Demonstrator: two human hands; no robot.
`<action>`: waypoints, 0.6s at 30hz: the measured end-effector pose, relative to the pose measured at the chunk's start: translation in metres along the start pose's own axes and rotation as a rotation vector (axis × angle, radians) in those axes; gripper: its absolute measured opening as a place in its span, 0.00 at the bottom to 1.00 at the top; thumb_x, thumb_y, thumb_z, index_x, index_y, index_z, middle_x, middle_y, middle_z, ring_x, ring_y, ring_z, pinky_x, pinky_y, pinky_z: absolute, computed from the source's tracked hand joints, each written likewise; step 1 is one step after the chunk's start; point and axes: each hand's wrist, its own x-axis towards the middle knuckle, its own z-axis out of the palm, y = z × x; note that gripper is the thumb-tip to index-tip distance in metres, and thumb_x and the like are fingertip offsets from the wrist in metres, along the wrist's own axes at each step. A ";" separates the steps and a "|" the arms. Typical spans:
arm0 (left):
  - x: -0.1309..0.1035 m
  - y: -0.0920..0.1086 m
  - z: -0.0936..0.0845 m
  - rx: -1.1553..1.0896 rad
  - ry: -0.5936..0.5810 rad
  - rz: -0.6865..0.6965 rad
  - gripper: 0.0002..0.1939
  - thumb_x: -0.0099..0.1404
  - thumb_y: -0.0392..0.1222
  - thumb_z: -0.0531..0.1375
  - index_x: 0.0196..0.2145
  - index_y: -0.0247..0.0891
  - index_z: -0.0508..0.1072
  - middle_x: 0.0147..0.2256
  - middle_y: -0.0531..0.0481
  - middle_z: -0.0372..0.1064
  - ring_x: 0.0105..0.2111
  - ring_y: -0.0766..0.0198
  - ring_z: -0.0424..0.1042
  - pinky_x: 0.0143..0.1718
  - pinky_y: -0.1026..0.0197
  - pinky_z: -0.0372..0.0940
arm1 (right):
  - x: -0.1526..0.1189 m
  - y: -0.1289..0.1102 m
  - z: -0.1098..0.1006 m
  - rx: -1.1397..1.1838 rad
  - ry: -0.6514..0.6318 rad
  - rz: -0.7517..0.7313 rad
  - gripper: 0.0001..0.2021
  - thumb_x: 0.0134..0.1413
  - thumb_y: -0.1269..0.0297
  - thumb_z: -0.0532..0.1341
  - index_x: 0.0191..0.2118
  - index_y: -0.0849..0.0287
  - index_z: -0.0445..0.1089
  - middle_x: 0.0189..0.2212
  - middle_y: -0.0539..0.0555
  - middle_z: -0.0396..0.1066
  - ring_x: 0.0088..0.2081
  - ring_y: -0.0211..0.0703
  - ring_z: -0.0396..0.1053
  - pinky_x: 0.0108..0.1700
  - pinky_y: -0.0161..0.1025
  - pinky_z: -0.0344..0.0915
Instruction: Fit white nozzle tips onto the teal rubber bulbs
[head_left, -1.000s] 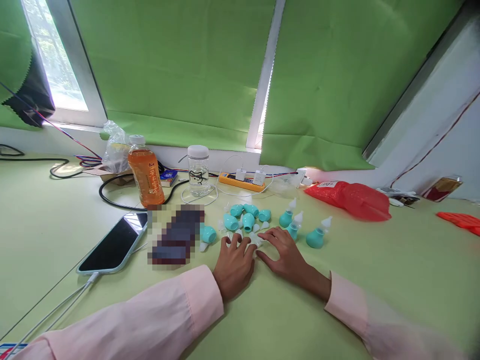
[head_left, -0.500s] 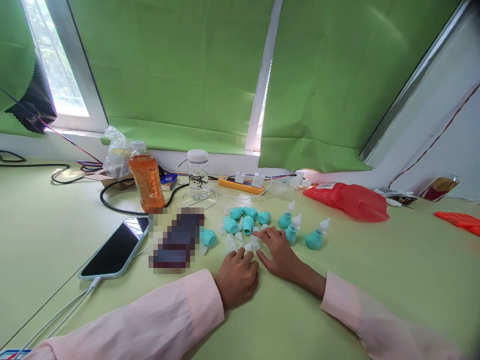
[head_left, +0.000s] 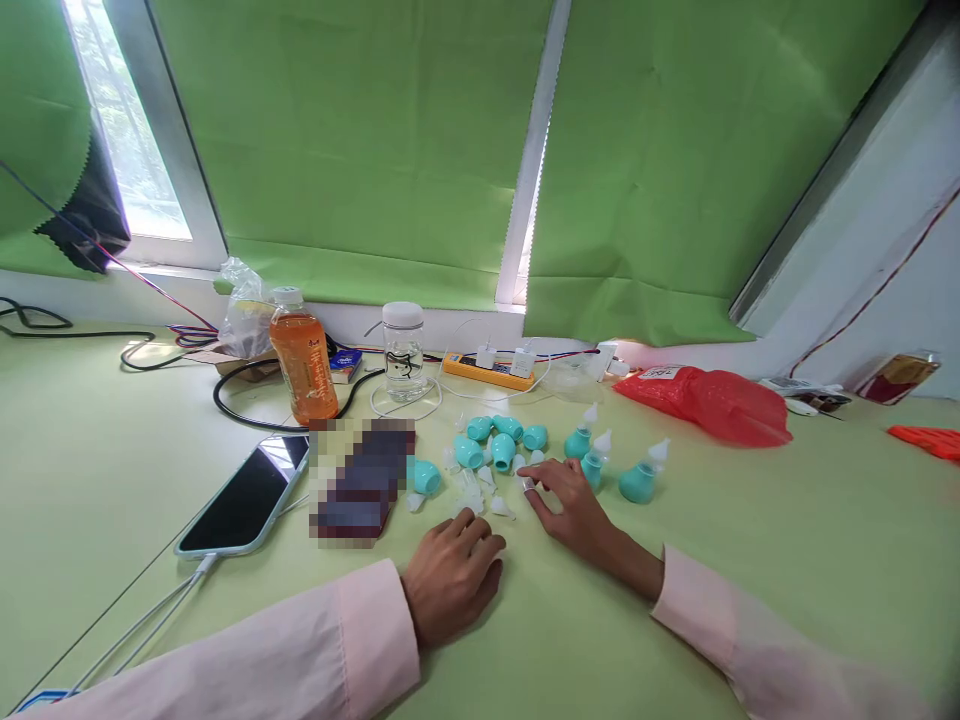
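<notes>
Between the thumb and forefinger of my right hand (head_left: 574, 505) is a small clear plastic piece (head_left: 528, 484), held just above the table. My left hand (head_left: 456, 575) rests palm down nearer to me, its fingers loosely bent and apart, with nothing seen in them. Ahead of both hands lie several turquoise rubber bulbs (head_left: 503, 452), mixed with translucent plastic tubes (head_left: 470, 492) and small whitish tips (head_left: 502, 508). Beyond my right hand, three bulbs with clear nozzles fitted, like nasal aspirators (head_left: 639, 482), stand or lean on the table.
On the left are a charging phone (head_left: 241, 500), a blurred-out dark object (head_left: 364, 485) and an orange drink bottle (head_left: 304, 365). A clear jar (head_left: 403, 360), a yellow power strip (head_left: 487, 371) and a red plastic bag (head_left: 705, 400) line the back by the window.
My left hand has drawn back from the small parts, its fingers loosening. My right hand has lifted the clear piece from the pile in a pinch. The view has shifted slightly.
</notes>
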 end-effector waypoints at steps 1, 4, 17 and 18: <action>-0.001 0.000 -0.002 -0.064 0.025 -0.065 0.06 0.59 0.35 0.49 0.34 0.37 0.64 0.30 0.47 0.66 0.31 0.61 0.65 0.28 0.61 0.63 | -0.001 -0.005 -0.002 0.151 0.001 0.063 0.08 0.51 0.67 0.53 0.37 0.58 0.67 0.28 0.53 0.69 0.30 0.41 0.65 0.36 0.40 0.57; -0.005 0.002 -0.009 -0.246 0.074 -0.250 0.11 0.59 0.39 0.53 0.41 0.39 0.61 0.34 0.48 0.66 0.33 0.62 0.66 0.30 0.61 0.64 | -0.005 -0.024 -0.005 0.693 -0.165 0.295 0.07 0.49 0.63 0.55 0.34 0.59 0.65 0.24 0.51 0.69 0.27 0.39 0.67 0.29 0.36 0.59; -0.004 -0.004 -0.005 -0.239 -0.055 -0.309 0.08 0.47 0.35 0.59 0.29 0.38 0.71 0.28 0.49 0.69 0.32 0.58 0.65 0.30 0.59 0.64 | -0.006 -0.029 0.002 0.456 -0.151 0.165 0.06 0.48 0.69 0.54 0.32 0.58 0.68 0.28 0.53 0.70 0.31 0.40 0.66 0.35 0.39 0.62; -0.003 -0.005 -0.006 -0.226 -0.090 -0.324 0.08 0.47 0.35 0.59 0.29 0.38 0.71 0.29 0.48 0.69 0.33 0.58 0.65 0.31 0.58 0.64 | -0.005 -0.026 0.003 0.323 -0.083 0.105 0.07 0.48 0.69 0.54 0.32 0.58 0.69 0.27 0.52 0.70 0.31 0.41 0.66 0.36 0.40 0.61</action>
